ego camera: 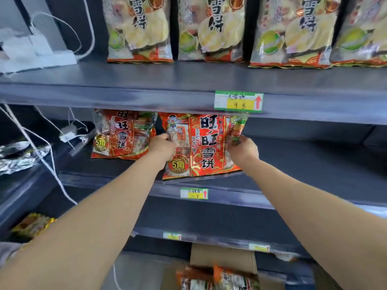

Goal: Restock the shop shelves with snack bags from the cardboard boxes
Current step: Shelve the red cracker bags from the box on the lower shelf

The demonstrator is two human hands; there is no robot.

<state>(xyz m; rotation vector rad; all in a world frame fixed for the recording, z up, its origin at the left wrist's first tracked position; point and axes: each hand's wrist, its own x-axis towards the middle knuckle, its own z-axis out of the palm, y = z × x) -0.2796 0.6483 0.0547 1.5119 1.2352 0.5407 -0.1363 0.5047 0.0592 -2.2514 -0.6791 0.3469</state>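
Observation:
A red snack bag (206, 147) with black characters stands upright on the middle shelf (293, 164), its bottom edge near the shelf's front lip. My left hand (162, 146) grips its left side and my right hand (243, 148) grips its right edge. Another red snack bag (123, 135) of the same kind stands to the left on the same shelf. At the bottom of the view, a cardboard box (224, 256) holds more red bags (217, 277).
The upper shelf (146, 80) carries several larger pale snack bags (211, 28) in a row. Price tags (238, 101) hang on the shelf fronts. White cables and a power strip (41, 55) lie at left, with foil packaging (16, 155) below them.

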